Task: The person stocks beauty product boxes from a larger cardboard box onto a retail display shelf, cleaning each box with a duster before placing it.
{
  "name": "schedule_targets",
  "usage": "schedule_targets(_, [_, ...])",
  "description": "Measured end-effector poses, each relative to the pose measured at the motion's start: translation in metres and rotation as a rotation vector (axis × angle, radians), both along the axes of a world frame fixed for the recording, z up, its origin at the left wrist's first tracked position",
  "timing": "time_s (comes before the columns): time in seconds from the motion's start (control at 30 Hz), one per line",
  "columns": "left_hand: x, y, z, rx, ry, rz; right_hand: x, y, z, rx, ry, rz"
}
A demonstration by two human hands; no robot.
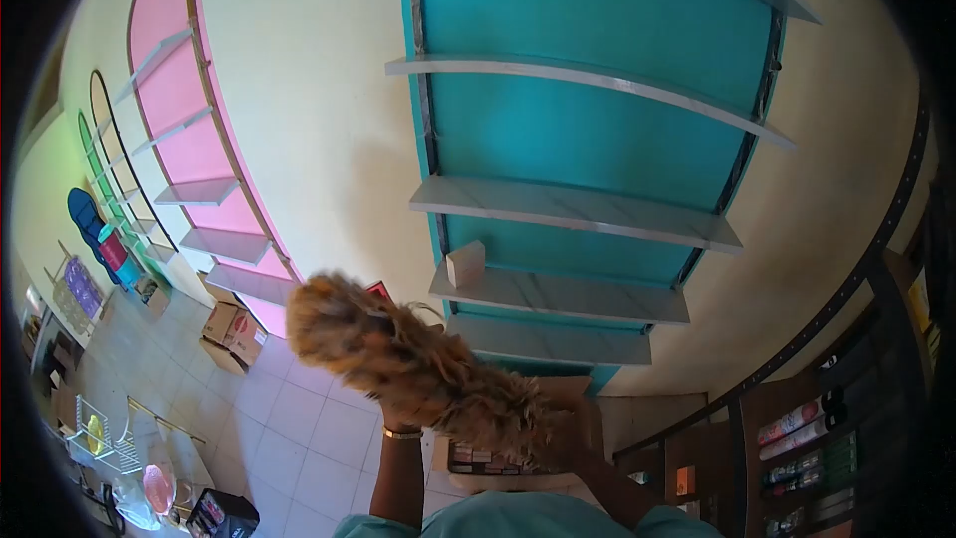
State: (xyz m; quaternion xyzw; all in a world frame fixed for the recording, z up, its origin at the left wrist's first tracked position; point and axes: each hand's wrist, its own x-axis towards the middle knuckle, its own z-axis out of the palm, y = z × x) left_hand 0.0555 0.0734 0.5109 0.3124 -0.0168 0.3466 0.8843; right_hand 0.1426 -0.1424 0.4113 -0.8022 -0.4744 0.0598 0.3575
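Observation:
A fluffy brown feather duster (pixel 418 364) stretches diagonally across the middle of the view, slightly blurred. My right hand (pixel 570 443) is closed around its lower right end. Behind the feathers is my left hand (pixel 400 414), with a bracelet at the wrist; its fingers are mostly hidden. Just above the duster a small red edge (pixel 376 289) shows, in line with my left hand, apparently part of something it holds. Beyond the duster, a small pale box (pixel 465 265) stands on a grey marbled shelf (pixel 568 294) against the turquoise panel.
Below the duster, an open carton (pixel 488 460) holds several small boxes. Dark shelving (pixel 737 448) with bottles and cans runs along the right. Pink-backed shelves (pixel 199 191) line the left wall, with cardboard boxes (pixel 233 336) on the tiled floor. A glass table (pixel 164 443) stands at lower left.

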Motion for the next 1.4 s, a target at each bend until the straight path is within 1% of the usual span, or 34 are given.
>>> schedule_targets(0.03, [-0.002,0.01,-0.017,0.006,0.031,-0.013,0.0,0.001,-0.004,-0.05,0.102,-0.019])
schedule_targets(0.07, [-0.004,0.029,-0.048,0.012,0.059,-0.025,0.002,0.002,-0.006,0.024,0.103,-0.102])
schedule_targets(0.1, [-0.006,0.038,-0.064,0.019,0.088,-0.037,0.005,0.004,-0.006,0.099,0.104,-0.185])
schedule_targets(0.13, [-0.006,0.003,-0.006,0.1,0.256,0.152,0.005,0.004,-0.006,0.177,0.106,-0.267])
schedule_targets(0.2, [-0.007,0.01,-0.018,0.036,0.319,0.148,-0.005,-0.001,-0.014,-0.002,0.165,-0.211])
schedule_targets(0.27, [0.001,0.001,-0.017,0.026,0.277,0.326,-0.003,-0.003,-0.017,-0.106,0.095,-0.158])
schedule_targets(0.33, [0.003,0.008,-0.038,0.432,0.398,0.518,-0.003,0.0,-0.027,-0.14,-0.072,-0.11])
schedule_targets(0.4, [-0.006,0.016,-0.038,0.061,0.395,0.209,0.008,0.001,-0.047,-0.028,0.249,-0.266])
schedule_targets(0.43, [-0.008,0.011,-0.023,0.098,0.346,0.192,0.01,0.003,-0.048,0.031,0.409,-0.344])
schedule_targets(0.47, [-0.008,0.004,-0.009,0.138,0.297,0.176,0.007,0.003,-0.044,0.111,0.402,-0.298])
schedule_targets(0.5, [-0.009,0.0,-0.003,0.179,0.248,0.158,0.0,0.005,-0.027,0.192,0.395,-0.252])
schedule_targets(0.53, [-0.008,0.006,-0.01,0.177,0.251,0.184,-0.005,0.006,-0.016,0.269,0.386,-0.206])
schedule_targets(0.63, [-0.002,0.016,-0.046,0.463,0.369,0.463,-0.021,0.001,-0.014,-0.125,0.006,-0.061])
schedule_targets(0.7, [-0.003,0.018,-0.069,0.663,0.454,0.641,-0.014,0.003,-0.043,-0.055,0.179,-0.098])
schedule_targets(0.77, [-0.007,0.011,-0.059,0.549,0.451,0.541,-0.009,0.005,-0.046,0.061,0.299,-0.175])
schedule_targets(0.8, [-0.009,0.0,-0.03,0.332,0.411,0.351,-0.01,0.006,-0.034,0.139,0.345,-0.236])
schedule_targets(0.83, [-0.01,-0.005,-0.015,0.112,0.373,0.164,-0.012,0.006,-0.029,0.211,0.397,-0.299])
schedule_targets(0.9, [-0.014,0.007,-0.037,0.17,0.31,0.058,-0.013,-0.001,-0.038,0.291,0.483,-0.296])
schedule_targets(0.93, [-0.01,0.002,-0.036,0.048,0.375,0.106,-0.013,-0.01,-0.047,0.32,0.529,-0.299])
schedule_targets(0.97, [-0.01,0.004,-0.045,-0.003,0.366,0.104,-0.013,-0.022,-0.061,0.237,0.474,-0.332])
schedule_targets(1.0, [-0.013,0.007,-0.057,0.043,0.388,0.101,-0.014,-0.035,-0.078,0.149,0.421,-0.363])
schedule_targets(1.03, [-0.016,0.005,-0.058,0.022,0.362,0.105,-0.02,-0.047,-0.088,0.057,0.373,-0.39])
schedule_targets(1.07, [-0.019,0.004,-0.06,0.055,0.352,0.126,-0.03,-0.049,-0.062,0.029,0.486,-0.386])
schedule_targets(1.1, [-0.019,0.004,-0.063,0.008,0.38,0.135,-0.035,-0.047,-0.036,0.006,0.596,-0.384])
schedule_targets(1.17, [-0.023,0.01,-0.08,0.048,0.445,0.103,-0.037,-0.061,-0.057,0.066,0.573,-0.257])
schedule_targets(1.2, [-0.025,0.009,-0.087,-0.004,0.468,0.095,-0.038,-0.064,-0.059,0.106,0.553,-0.193])
schedule_targets(1.27, [-0.027,0.007,-0.097,-0.091,0.494,0.08,-0.041,-0.066,-0.056,0.082,0.433,-0.126])
schedule_targets(1.3, [-0.025,-0.006,-0.101,0.072,0.432,0.221,-0.04,-0.067,-0.056,0.06,0.383,-0.124])
schedule_targets(1.37, [-0.017,-0.013,-0.098,-0.192,0.428,0.226,-0.037,-0.071,-0.059,0.004,0.293,-0.154])
schedule_targets(1.4, [-0.016,-0.01,-0.098,-0.053,0.382,0.172,-0.031,-0.076,-0.068,0.021,0.303,-0.219])
